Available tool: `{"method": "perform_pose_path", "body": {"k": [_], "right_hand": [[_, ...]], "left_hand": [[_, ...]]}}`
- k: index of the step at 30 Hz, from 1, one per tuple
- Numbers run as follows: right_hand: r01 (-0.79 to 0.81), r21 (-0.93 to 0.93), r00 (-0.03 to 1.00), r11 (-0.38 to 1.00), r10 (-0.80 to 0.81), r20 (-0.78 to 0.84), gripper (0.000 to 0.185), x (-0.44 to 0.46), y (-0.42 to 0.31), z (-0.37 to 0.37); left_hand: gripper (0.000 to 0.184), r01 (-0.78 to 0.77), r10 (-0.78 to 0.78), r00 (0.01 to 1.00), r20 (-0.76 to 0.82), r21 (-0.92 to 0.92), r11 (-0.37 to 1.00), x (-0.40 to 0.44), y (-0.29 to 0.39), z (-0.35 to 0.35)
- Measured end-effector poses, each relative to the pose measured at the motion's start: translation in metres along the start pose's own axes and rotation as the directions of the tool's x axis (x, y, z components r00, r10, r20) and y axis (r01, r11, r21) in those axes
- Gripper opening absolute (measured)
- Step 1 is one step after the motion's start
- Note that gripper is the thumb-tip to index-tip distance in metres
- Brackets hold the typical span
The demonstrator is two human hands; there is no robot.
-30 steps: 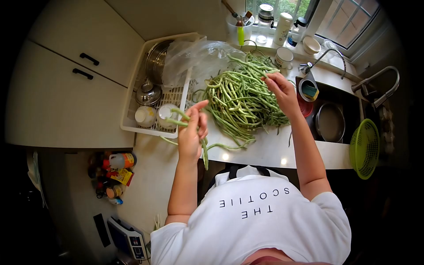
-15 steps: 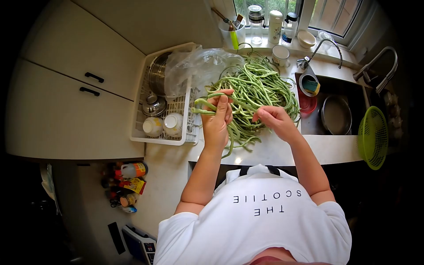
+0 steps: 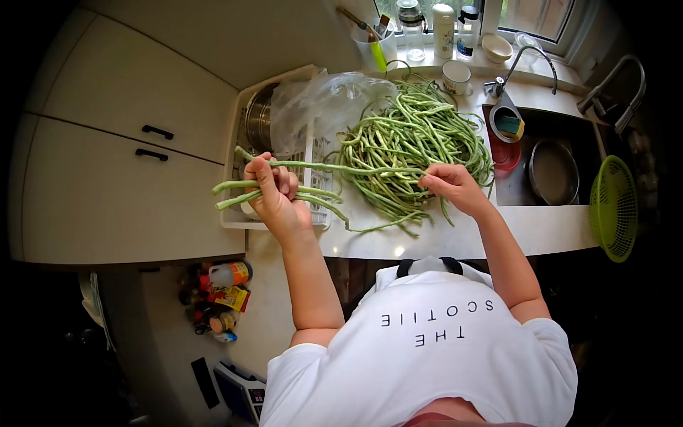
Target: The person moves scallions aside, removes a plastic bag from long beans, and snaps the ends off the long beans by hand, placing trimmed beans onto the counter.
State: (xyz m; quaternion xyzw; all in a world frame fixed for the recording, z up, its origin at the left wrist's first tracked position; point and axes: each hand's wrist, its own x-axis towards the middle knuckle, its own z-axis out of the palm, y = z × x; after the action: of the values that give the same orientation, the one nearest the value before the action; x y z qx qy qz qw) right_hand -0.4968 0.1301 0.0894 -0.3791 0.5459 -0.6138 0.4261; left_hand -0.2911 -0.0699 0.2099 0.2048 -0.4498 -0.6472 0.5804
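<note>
My left hand [image 3: 277, 199] is closed around several long green beans [image 3: 324, 168], over the edge of the dish rack. One bean stretches from it across to my right hand [image 3: 455, 188], whose fingers pinch that bean near its other end. The other beans in my left hand trail down to the right toward the counter. Behind both hands lies a large tangled heap of long beans [image 3: 420, 135], some of them hanging toward the counter's front.
A white dish rack [image 3: 320, 213] and a clear plastic bag [image 3: 320, 107] are left of the heap. To the right are the sink [image 3: 519, 192] with a metal basin [image 3: 553, 174], and a green colander [image 3: 613, 206]. A mug [image 3: 456, 77] stands behind.
My left hand has moved left, away from the heap, with the beans in it. One bean is now drawn out straight between my hands.
</note>
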Motion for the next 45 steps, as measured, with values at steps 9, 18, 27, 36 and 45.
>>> {"method": "perform_pose_path", "body": {"k": [9, 18, 27, 36, 45], "right_hand": [[-0.044, 0.274, 0.995, 0.961, 0.017, 0.099, 0.017, -0.012, -0.026, -0.003], [0.271, -0.28, 0.96, 0.921, -0.28, 0.01, 0.016, -0.018, -0.041, 0.005], [0.262, -0.411, 0.941, 0.873, -0.326, -0.093, 0.015, -0.027, -0.031, 0.008], [0.095, -0.692, 0.918, 0.716, -0.332, -0.218, 0.017, -0.007, 0.039, -0.005], [-0.124, -0.588, 0.891, 0.799, -0.171, -0.42, 0.019, 0.027, 0.04, -0.014]], "left_hand": [[0.024, -0.039, 0.039, 0.999, 0.0, 0.09, 0.995, 0.002, 0.006, -0.023], [0.022, 0.129, -0.099, 0.985, 0.142, -0.225, 0.966, 0.005, 0.001, -0.039], [0.018, 0.224, -0.16, 0.967, 0.198, -0.361, 0.905, -0.003, -0.001, -0.025], [0.019, 0.244, -0.175, 0.949, 0.264, -0.26, 0.934, -0.012, -0.004, -0.034], [0.031, 0.419, -0.375, 0.886, 0.272, -0.123, 0.9, -0.025, -0.017, -0.029]]}}
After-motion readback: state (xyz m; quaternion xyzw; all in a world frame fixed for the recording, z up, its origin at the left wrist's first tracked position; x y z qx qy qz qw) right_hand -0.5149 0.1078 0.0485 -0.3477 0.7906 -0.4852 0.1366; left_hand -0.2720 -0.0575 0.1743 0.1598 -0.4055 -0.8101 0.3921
